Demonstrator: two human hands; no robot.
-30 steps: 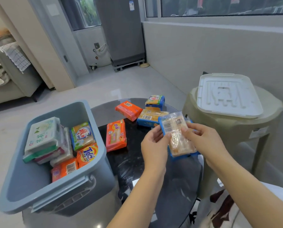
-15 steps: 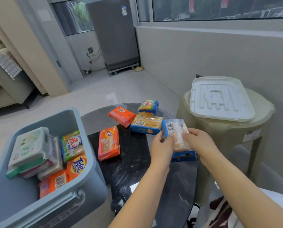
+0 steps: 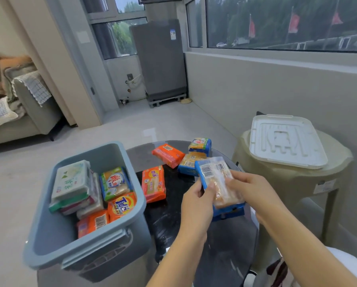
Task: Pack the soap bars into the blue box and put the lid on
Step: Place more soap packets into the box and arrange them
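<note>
Above the dark round table [image 3: 173,220], both hands hold one soap pack [image 3: 217,181] with a blue edge, a clear wrapper and a white barcode label near its top; its other print is too blurred to read. The left hand [image 3: 196,204] pinches the pack's near left edge with thumb and fingers, and the right hand [image 3: 250,189] grips its right side, fingers curled over the front. Both forearms reach in from the lower edge, wrists roughly level, the pack tilted toward the camera.

Left of the hands, the blue box [image 3: 49,243] stands open, holding several bars: an orange pack reading "Tide" [image 3: 121,206], a green-and-blue pack with red Chinese characters [image 3: 115,183], a white and green pack [image 3: 72,179] on top of a stack, and an orange pack showing a barcode [image 3: 94,222].

On the table lie two orange bars [image 3: 153,183] [image 3: 168,155] with Chinese print and two blue-and-yellow packs [image 3: 189,164] [image 3: 200,145]. The white lid [image 3: 285,139] rests on a beige stool [image 3: 287,177] to the right, well apart from the box.
</note>
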